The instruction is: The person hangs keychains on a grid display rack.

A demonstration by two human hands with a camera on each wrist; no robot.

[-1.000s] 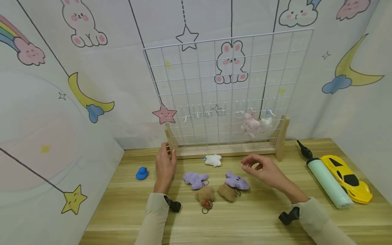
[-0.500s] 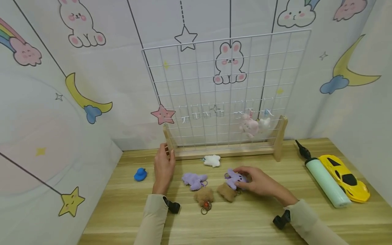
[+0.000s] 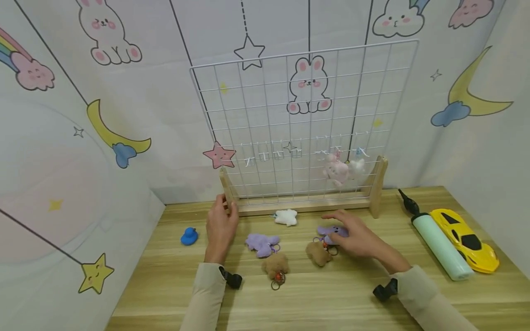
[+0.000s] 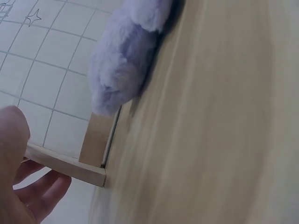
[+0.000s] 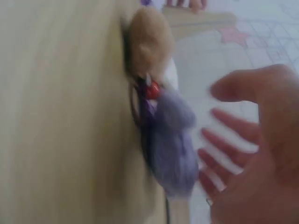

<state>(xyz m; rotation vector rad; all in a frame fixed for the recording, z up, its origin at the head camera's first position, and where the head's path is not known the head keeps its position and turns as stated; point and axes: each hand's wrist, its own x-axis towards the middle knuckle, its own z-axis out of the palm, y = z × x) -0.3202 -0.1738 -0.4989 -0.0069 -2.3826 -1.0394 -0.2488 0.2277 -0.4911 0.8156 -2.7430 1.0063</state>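
My left hand (image 3: 221, 223) grips the left wooden leg (image 3: 226, 186) of a wire-grid display rack, thumb on one side and fingers behind the leg (image 4: 70, 167) in the left wrist view. Spread apart, the fingers of my right hand (image 3: 359, 236) hover around a purple plush keychain (image 3: 331, 231) lying on the table. A brown plush keychain (image 3: 319, 253) lies against it, their rings close together; the right wrist view shows this brown plush (image 5: 150, 42) blurred. Left of them are another purple plush keychain (image 3: 261, 244) and another brown one (image 3: 275, 265). A white plush (image 3: 285, 217) lies near the rack base.
Pink (image 3: 337, 170) and white plush (image 3: 357, 168) keychains hang on the grid's right side, beside several bare hooks (image 3: 278, 155). A blue rubber duck (image 3: 189, 236) sits at left. A mint-green pump (image 3: 443, 247) and yellow toy car (image 3: 465, 239) lie at right.
My right hand came in from above right, took hold of the purple plush, and let it go. The purple and brown plushes have shifted right and turned. My left hand stays at the rack leg.
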